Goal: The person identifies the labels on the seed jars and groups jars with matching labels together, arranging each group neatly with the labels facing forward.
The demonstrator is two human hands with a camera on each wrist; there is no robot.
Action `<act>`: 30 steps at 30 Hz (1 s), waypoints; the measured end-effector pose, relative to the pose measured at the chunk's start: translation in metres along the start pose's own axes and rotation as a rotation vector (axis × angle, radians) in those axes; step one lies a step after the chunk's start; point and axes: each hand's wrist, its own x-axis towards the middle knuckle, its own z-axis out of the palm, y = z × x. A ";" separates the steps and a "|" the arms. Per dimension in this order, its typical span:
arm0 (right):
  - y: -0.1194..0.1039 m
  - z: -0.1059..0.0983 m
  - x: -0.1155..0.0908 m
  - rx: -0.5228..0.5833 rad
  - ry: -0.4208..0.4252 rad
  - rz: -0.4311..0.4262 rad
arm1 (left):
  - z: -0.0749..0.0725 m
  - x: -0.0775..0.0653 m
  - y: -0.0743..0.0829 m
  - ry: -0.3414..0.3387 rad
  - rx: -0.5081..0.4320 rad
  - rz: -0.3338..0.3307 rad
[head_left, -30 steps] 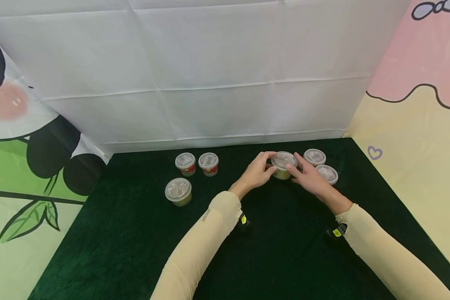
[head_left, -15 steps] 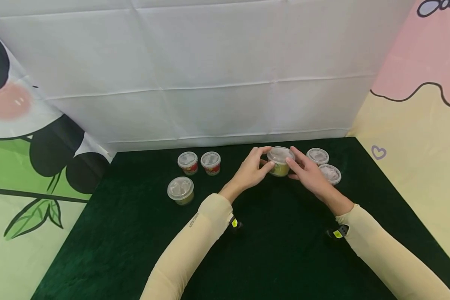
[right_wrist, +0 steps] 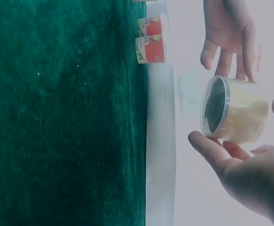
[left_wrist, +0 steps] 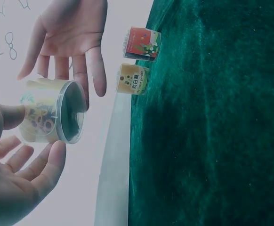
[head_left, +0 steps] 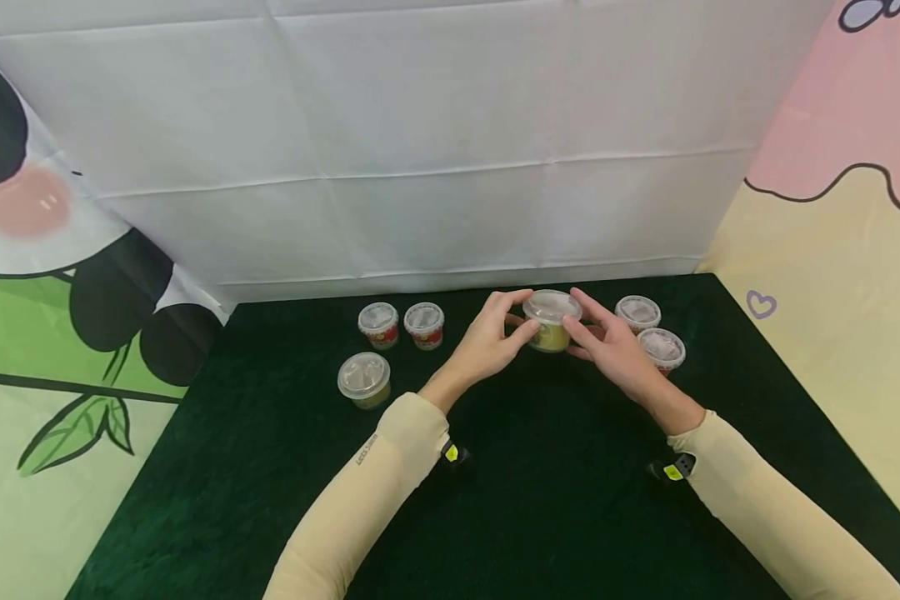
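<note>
My two hands hold a clear-lidded plastic tub [head_left: 549, 325] with a yellow label between them, raised off the dark green cloth. The left hand [head_left: 492, 337] grips its left side, thumb in front and fingers behind. On the opposite side, the right hand [head_left: 615, 346] has its thumb near the lid edge and fingers around the back. In the left wrist view, flower prints show on the side of the tub [left_wrist: 43, 115], and its round base faces the camera. The right wrist view shows the tub [right_wrist: 238, 110] tipped sideways in frame, fingertips of both hands at it.
Two small lidded tubs with red labels, one a small tub [head_left: 424, 325], stand at the back left, with a wider lidded tub [head_left: 364, 379] in front of them. Beside my right hand are two more small tubs [head_left: 638, 312]. A white cloth wall [head_left: 435, 225] rises behind the table.
Both hands have lifted the tub off the cloth and shifted it slightly left, away from the two small tubs on the right. The other tubs stay put.
</note>
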 end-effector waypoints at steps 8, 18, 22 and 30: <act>-0.003 0.008 0.003 -0.024 -0.016 -0.034 | -0.005 -0.011 -0.001 0.028 -0.006 -0.012; -0.016 0.020 0.007 -0.039 -0.036 -0.046 | -0.018 -0.023 -0.002 0.037 -0.008 -0.007; -0.019 0.026 0.009 -0.034 -0.058 -0.041 | -0.025 -0.028 -0.004 0.031 -0.010 -0.019; -0.015 0.034 0.010 0.033 -0.156 -0.024 | -0.034 -0.040 -0.008 0.013 0.003 -0.007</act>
